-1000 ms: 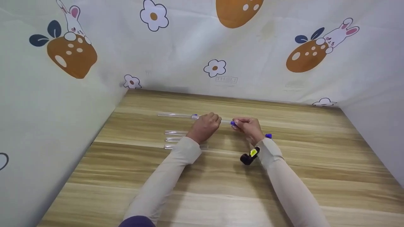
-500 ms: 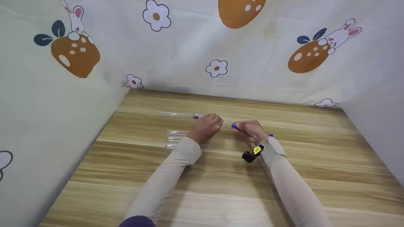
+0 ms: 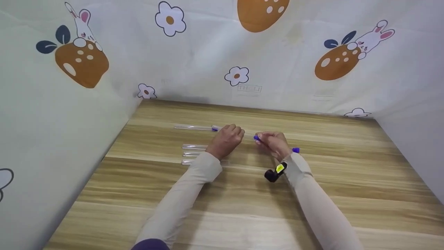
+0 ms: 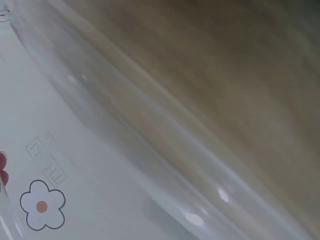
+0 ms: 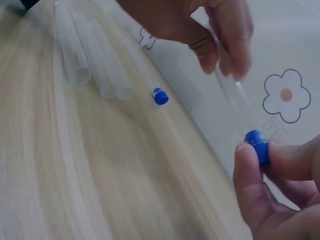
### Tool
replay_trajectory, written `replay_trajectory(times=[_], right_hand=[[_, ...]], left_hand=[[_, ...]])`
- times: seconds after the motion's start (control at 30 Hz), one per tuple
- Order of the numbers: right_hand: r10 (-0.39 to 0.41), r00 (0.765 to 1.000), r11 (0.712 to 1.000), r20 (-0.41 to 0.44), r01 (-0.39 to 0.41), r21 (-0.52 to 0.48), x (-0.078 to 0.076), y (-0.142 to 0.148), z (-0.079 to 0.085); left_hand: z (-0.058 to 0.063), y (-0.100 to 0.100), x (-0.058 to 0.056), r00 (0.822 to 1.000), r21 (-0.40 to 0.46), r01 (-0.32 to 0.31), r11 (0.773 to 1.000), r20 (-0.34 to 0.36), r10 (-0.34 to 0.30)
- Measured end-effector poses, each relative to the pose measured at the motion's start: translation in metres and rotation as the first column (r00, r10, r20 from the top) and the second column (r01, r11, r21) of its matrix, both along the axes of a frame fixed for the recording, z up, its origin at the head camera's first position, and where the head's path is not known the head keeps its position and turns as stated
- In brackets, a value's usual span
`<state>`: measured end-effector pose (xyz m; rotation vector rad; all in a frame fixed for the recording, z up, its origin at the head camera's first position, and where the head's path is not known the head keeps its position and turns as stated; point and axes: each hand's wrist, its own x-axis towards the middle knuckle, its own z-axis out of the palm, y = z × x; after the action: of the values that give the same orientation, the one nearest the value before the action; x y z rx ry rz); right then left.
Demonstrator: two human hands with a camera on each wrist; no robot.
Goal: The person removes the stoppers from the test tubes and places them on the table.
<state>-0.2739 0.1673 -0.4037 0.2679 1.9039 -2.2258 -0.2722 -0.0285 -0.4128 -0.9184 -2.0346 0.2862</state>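
Note:
My left hand grips a clear test tube above the table, its fingers curled round it. At the tube's right end my right hand pinches a blue cap between thumb and fingers. The cap sits at the tube's mouth; how far it is on cannot be told. In the left wrist view a clear tube crosses close to the camera, blurred. Behind the left hand lies another test tube, which carries a blue cap in the right wrist view.
Three uncapped test tubes lie side by side on the wooden table, partly behind my left wrist. A loose blue cap is just beyond my right cuff. A patterned sheet hangs along the table's far edge.
Both hands keep their hold on the test tube and the cap. My right hand has shifted only slightly, and the view has swayed a little.

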Motion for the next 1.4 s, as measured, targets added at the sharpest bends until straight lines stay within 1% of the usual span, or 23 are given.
replay_trajectory(times=[0.13, 0.27, 0.4, 0.53, 0.63, 0.7, 0.8, 0.9, 0.93, 1.0, 1.1, 1.13, 1.2, 1.23, 1.27, 1.3, 1.4], right_hand=[[-0.045, 0.998, 0.999, -0.051, 0.044, -0.012, -0.002, -0.004, -0.003], [-0.073, 0.988, 0.997, -0.137, 0.076, 0.019, -0.002, -0.007, -0.006], [-0.097, 0.964, 0.993, -0.248, 0.110, 0.040, -0.001, -0.010, -0.007], [-0.093, 0.939, 0.990, -0.330, 0.122, 0.067, 0.001, -0.012, -0.007], [-0.097, 0.928, 0.986, -0.361, 0.139, 0.091, 0.001, -0.014, -0.007], [-0.106, 0.920, 0.982, -0.378, 0.156, 0.103, 0.002, -0.015, -0.007], [-0.101, 0.913, 0.979, -0.395, 0.161, 0.123, 0.003, -0.016, -0.008], [-0.090, 0.906, 0.978, -0.414, 0.159, 0.136, 0.004, -0.016, -0.010], [-0.089, 0.903, 0.978, -0.420, 0.160, 0.136, 0.004, -0.015, -0.010], [-0.086, 0.896, 0.977, -0.435, 0.162, 0.141, 0.004, -0.014, -0.011], [-0.078, 0.880, 0.972, -0.469, 0.173, 0.162, 0.004, -0.013, -0.013], [-0.070, 0.873, 0.970, -0.482, 0.173, 0.173, 0.004, -0.013, -0.013], [-0.061, 0.863, 0.965, -0.502, 0.180, 0.192, 0.004, -0.014, -0.013], [-0.059, 0.856, 0.963, -0.513, 0.184, 0.197, 0.003, -0.014, -0.014], [-0.058, 0.851, 0.962, -0.521, 0.188, 0.199, 0.003, -0.014, -0.013], [-0.058, 0.849, 0.962, -0.525, 0.188, 0.199, 0.003, -0.014, -0.013], [-0.053, 0.849, 0.966, -0.526, 0.178, 0.189, 0.003, -0.013, -0.012]], left_hand=[[0.000, 0.001, 0.001, 0.999, 0.036, -0.019, 0.999, 0.029, 0.018], [0.001, 0.001, 0.002, 0.996, 0.082, -0.033, 0.996, 0.082, 0.026], [0.002, 0.000, 0.001, 0.991, 0.129, -0.029, 0.991, 0.136, 0.011], [0.006, -0.001, 0.000, 0.982, 0.174, -0.028, 0.984, 0.187, -0.005], [0.010, -0.003, 0.000, 0.965, 0.214, -0.009, 0.977, 0.257, -0.047], [0.013, -0.004, 0.000, 0.946, 0.235, 0.002, 0.972, 0.313, -0.078], [0.016, -0.005, 0.001, 0.910, 0.267, 0.006, 0.964, 0.397, -0.116], [0.018, -0.006, 0.001, 0.868, 0.303, -0.002, 0.953, 0.474, -0.149], [0.019, -0.005, 0.000, 0.849, 0.313, -0.007, 0.950, 0.503, -0.160], [0.020, -0.005, -0.002, 0.805, 0.336, -0.020, 0.942, 0.564, -0.184], [0.022, -0.006, -0.004, 0.716, 0.365, -0.063, 0.929, 0.665, -0.213], [0.023, -0.007, -0.004, 0.689, 0.371, -0.078, 0.925, 0.691, -0.219], [0.024, -0.008, -0.004, 0.648, 0.384, -0.102, 0.918, 0.726, -0.231], [0.025, -0.008, -0.004, 0.633, 0.389, -0.110, 0.915, 0.737, -0.238], [0.025, -0.009, -0.004, 0.627, 0.392, -0.113, 0.913, 0.741, -0.240], [0.026, -0.009, -0.003, 0.628, 0.393, -0.113, 0.912, 0.740, -0.242], [0.026, -0.008, -0.002, 0.643, 0.385, -0.101, 0.917, 0.728, -0.235]])
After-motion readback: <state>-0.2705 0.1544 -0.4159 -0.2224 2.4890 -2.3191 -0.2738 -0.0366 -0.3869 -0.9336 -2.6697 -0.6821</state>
